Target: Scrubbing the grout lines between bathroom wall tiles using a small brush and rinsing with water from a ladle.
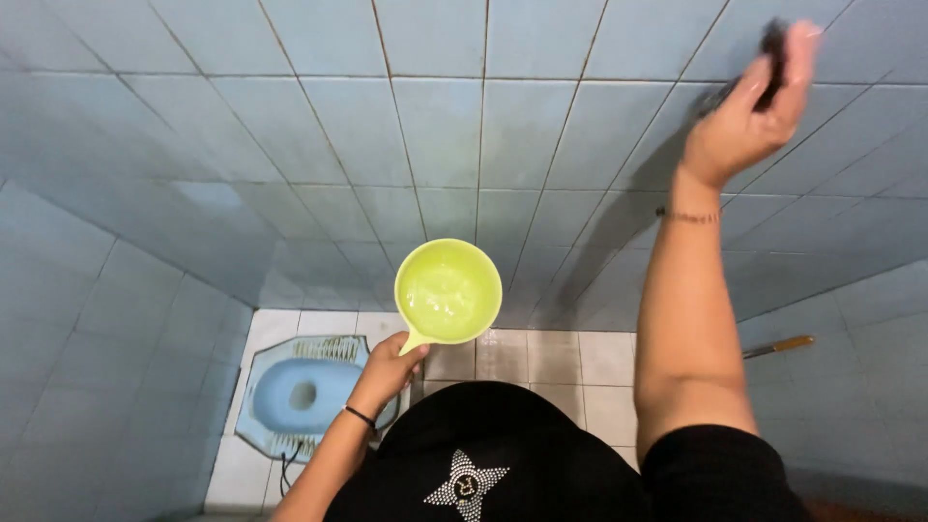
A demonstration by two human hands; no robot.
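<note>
Closest to the camera is the person's black top with a studded silver star (466, 486) on the front. Just above it, the left hand (387, 372), with a thin black band at the wrist, has its fingers wrapped around the short handle of a round lime-green plastic water scoop (448, 291), held level in the air with its open mouth facing up; the inside looks wet, though whether it holds water is hard to tell. Below the scoop, on the white tiled floor (580, 360), sits a pale blue squat toilet (295, 394) with ridged footrests. A wooden-handled tool (778, 346) pokes out near the right wall. Farther off, the right arm stretches up to the light blue tiled wall (435, 126), and the right hand (749, 116), a thin bracelet at its wrist, has its fingers curled tight over a small dark scrubbing object (772, 43) pressed against the tiles; blur hides its exact shape.
</note>
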